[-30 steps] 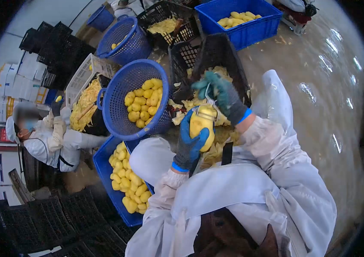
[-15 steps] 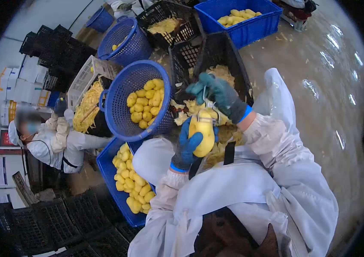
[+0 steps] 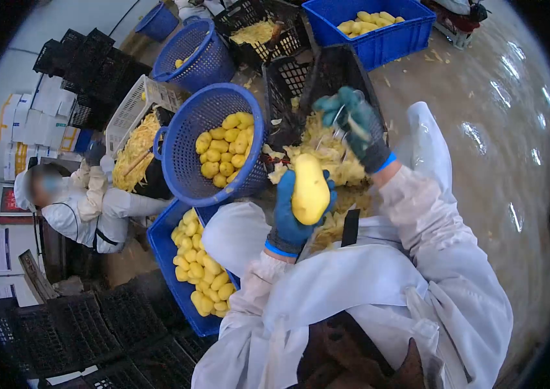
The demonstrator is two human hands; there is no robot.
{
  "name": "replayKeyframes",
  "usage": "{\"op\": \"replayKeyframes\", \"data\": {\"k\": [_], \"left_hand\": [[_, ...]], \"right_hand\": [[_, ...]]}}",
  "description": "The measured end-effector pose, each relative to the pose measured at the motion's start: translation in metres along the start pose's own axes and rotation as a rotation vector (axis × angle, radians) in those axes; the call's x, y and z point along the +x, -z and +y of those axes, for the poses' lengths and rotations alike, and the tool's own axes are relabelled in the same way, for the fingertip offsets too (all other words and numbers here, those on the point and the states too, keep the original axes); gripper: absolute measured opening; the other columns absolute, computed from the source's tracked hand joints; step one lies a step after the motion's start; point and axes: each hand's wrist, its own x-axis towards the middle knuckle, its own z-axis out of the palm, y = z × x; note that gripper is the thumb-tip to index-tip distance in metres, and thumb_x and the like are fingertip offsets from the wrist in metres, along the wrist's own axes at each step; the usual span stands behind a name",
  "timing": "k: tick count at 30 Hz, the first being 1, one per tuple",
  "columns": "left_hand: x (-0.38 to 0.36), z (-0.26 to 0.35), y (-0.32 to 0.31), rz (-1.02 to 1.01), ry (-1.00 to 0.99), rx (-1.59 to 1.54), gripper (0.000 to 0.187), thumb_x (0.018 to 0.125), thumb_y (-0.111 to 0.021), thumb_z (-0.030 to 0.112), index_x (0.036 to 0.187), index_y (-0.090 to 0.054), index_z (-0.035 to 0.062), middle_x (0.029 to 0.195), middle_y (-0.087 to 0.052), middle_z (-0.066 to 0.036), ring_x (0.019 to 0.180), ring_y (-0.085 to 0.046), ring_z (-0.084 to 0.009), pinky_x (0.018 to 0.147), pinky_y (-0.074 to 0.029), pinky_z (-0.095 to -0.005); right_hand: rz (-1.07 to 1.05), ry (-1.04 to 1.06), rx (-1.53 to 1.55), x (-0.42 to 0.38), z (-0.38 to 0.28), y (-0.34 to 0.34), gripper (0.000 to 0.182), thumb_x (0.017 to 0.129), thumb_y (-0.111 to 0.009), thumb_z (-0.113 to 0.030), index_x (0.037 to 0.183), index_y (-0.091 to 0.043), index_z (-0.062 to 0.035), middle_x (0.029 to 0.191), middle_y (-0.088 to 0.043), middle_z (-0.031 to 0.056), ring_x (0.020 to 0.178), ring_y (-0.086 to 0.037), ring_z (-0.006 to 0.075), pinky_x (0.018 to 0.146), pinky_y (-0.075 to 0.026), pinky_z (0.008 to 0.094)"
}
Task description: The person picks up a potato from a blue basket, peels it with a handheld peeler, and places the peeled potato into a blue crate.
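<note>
My left hand (image 3: 293, 211), in a blue-and-grey glove, is wrapped round a peeled yellow potato (image 3: 310, 189). To the upper right, my right hand (image 3: 358, 126), gloved in green and grey, is closed on a metal peeler (image 3: 340, 120), partly blurred and held apart from the potato. Peelings (image 3: 330, 154) lie below both hands by a black crate (image 3: 346, 68). A round blue basket (image 3: 170, 152) of potatoes is left of my hands. Peeled potatoes (image 3: 202, 269) fill a blue crate (image 3: 178, 295) at the lower left.
Another person (image 3: 84, 211) in white sits at the left beside a heap of peel strips (image 3: 137, 155). A blue crate (image 3: 375, 48) of potatoes stands at the top. Another blue basket (image 3: 213, 65) and stacked black crates (image 3: 90, 330) are around. The floor at right is wet.
My right hand has moved up and right, taking the peeler off the potato. The potato now stands more upright in my left hand. The view has shifted slightly.
</note>
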Motion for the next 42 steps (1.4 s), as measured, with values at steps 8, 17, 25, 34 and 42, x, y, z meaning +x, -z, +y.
{"op": "replayKeyframes", "data": {"k": [8, 17, 25, 34, 42], "left_hand": [[0.004, 0.003, -0.001, 0.018, -0.025, 0.07, 0.043, 0.093, -0.046, 0.039, 0.122, -0.049, 0.0086, 0.109, -0.058, -0.012, 0.098, -0.059, -0.0254, 0.087, -0.049, -0.0447], [0.007, 0.006, -0.007, 0.036, 0.041, -0.115, 0.043, 0.093, -0.044, 0.04, 0.122, -0.05, 0.0089, 0.114, -0.058, -0.011, 0.105, -0.056, -0.026, 0.093, -0.043, -0.0493], [0.007, 0.007, -0.001, -0.026, 0.029, 0.026, 0.036, 0.096, -0.042, 0.032, 0.121, -0.046, 0.0064, 0.113, -0.054, -0.013, 0.104, -0.053, -0.0229, 0.092, -0.045, -0.0383], [0.007, 0.0, -0.009, 0.174, -0.307, 0.302, 0.036, 0.089, -0.055, 0.011, 0.123, -0.043, 0.0055, 0.115, -0.052, -0.013, 0.103, -0.054, -0.0224, 0.088, -0.049, -0.0345], [0.025, 0.012, -0.014, 0.2, -0.034, -0.336, 0.042, 0.084, -0.062, 0.018, 0.12, -0.043, 0.0036, 0.112, -0.053, -0.011, 0.102, -0.053, -0.0208, 0.085, -0.049, -0.0315]], "right_hand": [[0.027, 0.02, 0.029, 0.015, 0.007, 0.007, 0.04, 0.095, -0.045, -0.036, 0.088, -0.062, -0.0008, 0.083, -0.065, 0.0093, 0.073, -0.06, 0.0171, 0.072, -0.049, 0.0309], [-0.089, 0.034, 0.045, 0.02, 0.006, -0.007, 0.037, 0.096, -0.043, -0.031, 0.085, -0.06, -0.0005, 0.078, -0.064, 0.01, 0.075, -0.06, 0.0165, 0.075, -0.047, 0.0296], [-0.086, 0.007, -0.087, 0.013, -0.002, -0.005, 0.038, 0.094, -0.046, -0.035, 0.094, -0.062, -0.0001, 0.088, -0.065, 0.0116, 0.072, -0.061, 0.0169, 0.073, -0.048, 0.0292], [0.063, -0.026, -0.033, -0.005, 0.006, -0.004, 0.05, 0.096, -0.039, -0.042, 0.087, -0.064, -0.0001, 0.092, -0.065, 0.0125, 0.067, -0.058, 0.0138, 0.068, -0.047, 0.0273], [0.147, 0.018, 0.056, -0.004, 0.016, 0.003, 0.042, 0.095, -0.043, -0.041, 0.092, -0.059, -0.0022, 0.091, -0.066, 0.0135, 0.069, -0.06, 0.015, 0.069, -0.048, 0.0281]]}}
